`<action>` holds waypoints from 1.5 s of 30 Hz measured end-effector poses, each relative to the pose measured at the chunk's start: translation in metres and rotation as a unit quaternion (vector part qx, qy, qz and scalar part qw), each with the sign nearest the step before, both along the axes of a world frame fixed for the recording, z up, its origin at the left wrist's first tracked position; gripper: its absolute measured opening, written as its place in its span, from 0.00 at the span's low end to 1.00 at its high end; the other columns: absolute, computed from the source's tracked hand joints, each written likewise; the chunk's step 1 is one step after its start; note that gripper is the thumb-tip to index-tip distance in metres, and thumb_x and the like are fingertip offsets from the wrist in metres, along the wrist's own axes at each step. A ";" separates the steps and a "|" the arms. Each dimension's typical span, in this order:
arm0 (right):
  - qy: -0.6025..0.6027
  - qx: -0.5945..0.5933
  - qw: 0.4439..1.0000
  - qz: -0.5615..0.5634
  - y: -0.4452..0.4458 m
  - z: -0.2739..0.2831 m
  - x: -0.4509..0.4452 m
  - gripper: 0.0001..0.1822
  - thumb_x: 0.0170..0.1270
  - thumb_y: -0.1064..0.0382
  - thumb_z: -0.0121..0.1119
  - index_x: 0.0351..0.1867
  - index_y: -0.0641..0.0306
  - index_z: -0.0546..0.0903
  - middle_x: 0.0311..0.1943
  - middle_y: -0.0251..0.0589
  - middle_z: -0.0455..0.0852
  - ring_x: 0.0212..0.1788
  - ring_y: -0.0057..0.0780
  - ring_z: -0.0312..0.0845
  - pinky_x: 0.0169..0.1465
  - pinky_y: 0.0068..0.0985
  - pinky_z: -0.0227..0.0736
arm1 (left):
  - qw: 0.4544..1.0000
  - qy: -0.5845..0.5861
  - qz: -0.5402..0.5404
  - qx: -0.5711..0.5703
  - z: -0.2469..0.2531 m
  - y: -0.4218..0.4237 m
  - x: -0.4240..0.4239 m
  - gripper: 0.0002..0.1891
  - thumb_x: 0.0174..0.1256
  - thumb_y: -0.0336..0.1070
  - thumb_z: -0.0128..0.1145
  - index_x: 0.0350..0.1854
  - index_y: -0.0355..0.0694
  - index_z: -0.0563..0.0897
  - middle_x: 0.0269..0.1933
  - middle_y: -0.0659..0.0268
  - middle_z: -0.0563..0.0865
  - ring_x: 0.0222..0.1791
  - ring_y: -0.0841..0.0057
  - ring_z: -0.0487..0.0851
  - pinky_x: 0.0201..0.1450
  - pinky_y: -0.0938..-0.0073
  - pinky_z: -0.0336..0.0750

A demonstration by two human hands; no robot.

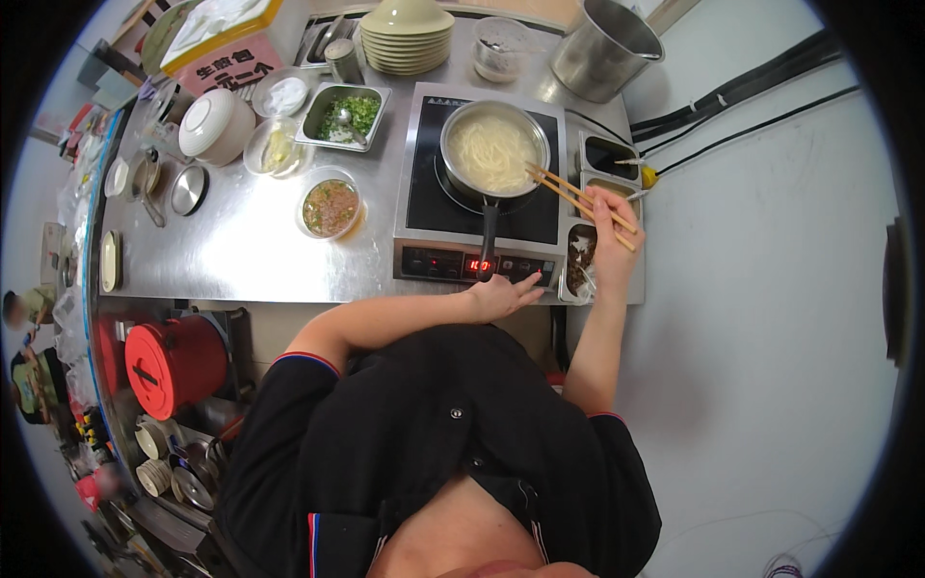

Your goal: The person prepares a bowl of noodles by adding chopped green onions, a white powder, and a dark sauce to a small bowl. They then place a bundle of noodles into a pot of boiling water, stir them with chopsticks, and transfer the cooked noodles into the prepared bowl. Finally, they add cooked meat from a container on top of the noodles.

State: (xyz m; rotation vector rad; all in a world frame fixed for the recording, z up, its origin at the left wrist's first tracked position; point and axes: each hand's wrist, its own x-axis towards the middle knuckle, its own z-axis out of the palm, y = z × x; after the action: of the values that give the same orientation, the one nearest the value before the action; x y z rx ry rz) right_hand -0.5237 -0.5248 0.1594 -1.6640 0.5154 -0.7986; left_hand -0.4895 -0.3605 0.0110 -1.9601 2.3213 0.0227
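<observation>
A pair of wooden chopsticks [578,204] is gripped in my right hand [613,233]. Their tips reach over the right rim of a steel saucepan [492,193], at the edge of the pale noodles [493,153] lying in cloudy liquid. The pan stands on a black-topped induction cooker [433,209], its dark handle pointing towards me. My left hand [504,297] is empty, its fingers spread at the right part of the cooker's lit control panel [449,264], just below the handle's end. Whether a fingertip presses a button I cannot tell.
Left of the cooker stand a plastic bowl of broth with chopped greens [330,208] and a steel tray of chopped scallions [353,115]. Stacked plates [406,43] and a tall steel pot [603,54] are behind. Condiment trays [580,260] line the right side, beside the wall [751,289].
</observation>
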 end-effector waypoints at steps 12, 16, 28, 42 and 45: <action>0.072 0.051 0.987 0.131 -0.014 0.004 0.083 0.11 0.68 0.65 0.54 0.46 0.69 0.81 0.37 0.42 0.85 0.38 0.26 0.84 0.39 0.20 0.80 | 0.861 0.497 0.058 0.090 0.031 0.061 0.043 0.25 0.65 0.41 0.56 0.63 0.40 0.70 0.58 0.54 0.78 0.49 0.58 0.82 0.50 0.63 0.77; 0.026 0.064 0.991 0.117 -0.008 0.018 0.087 0.13 0.69 0.65 0.53 0.50 0.68 0.80 0.42 0.43 0.85 0.42 0.27 0.83 0.40 0.22 0.81 | 0.766 0.613 0.174 0.082 0.034 0.120 0.064 0.20 0.65 0.42 0.57 0.56 0.36 0.76 0.45 0.54 0.85 0.44 0.61 0.84 0.47 0.66 0.77; 0.064 0.081 0.991 0.091 -0.019 -0.003 0.075 0.13 0.69 0.64 0.52 0.49 0.70 0.79 0.44 0.44 0.84 0.45 0.30 0.83 0.43 0.24 0.81 | 0.265 0.633 0.652 -0.322 -0.008 0.256 0.130 0.33 0.71 0.53 0.49 0.69 0.40 0.53 0.54 0.53 0.70 0.33 0.71 0.84 0.32 0.76 0.78; 0.138 0.069 0.985 0.080 -0.003 0.007 0.066 0.14 0.70 0.65 0.50 0.53 0.69 0.78 0.47 0.44 0.84 0.45 0.28 0.82 0.42 0.22 0.81 | 0.334 0.627 0.665 -0.230 -0.044 0.232 0.195 0.36 0.70 0.62 0.40 0.63 0.30 0.65 0.54 0.51 0.78 0.45 0.64 0.82 0.39 0.66 0.81; 0.090 0.097 0.989 0.071 -0.003 0.006 0.074 0.13 0.70 0.64 0.50 0.50 0.70 0.78 0.44 0.45 0.85 0.42 0.29 0.83 0.43 0.24 0.81 | 0.328 0.618 0.659 -0.277 -0.042 0.227 0.192 0.34 0.72 0.61 0.37 0.58 0.30 0.72 0.49 0.53 0.81 0.48 0.65 0.82 0.41 0.65 0.81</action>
State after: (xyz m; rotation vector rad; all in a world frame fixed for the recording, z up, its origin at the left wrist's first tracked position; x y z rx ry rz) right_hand -0.4495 -0.5275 0.1657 -1.5793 0.5744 -0.4814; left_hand -0.2977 -0.1337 -0.0310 -4.2522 -0.8240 1.3114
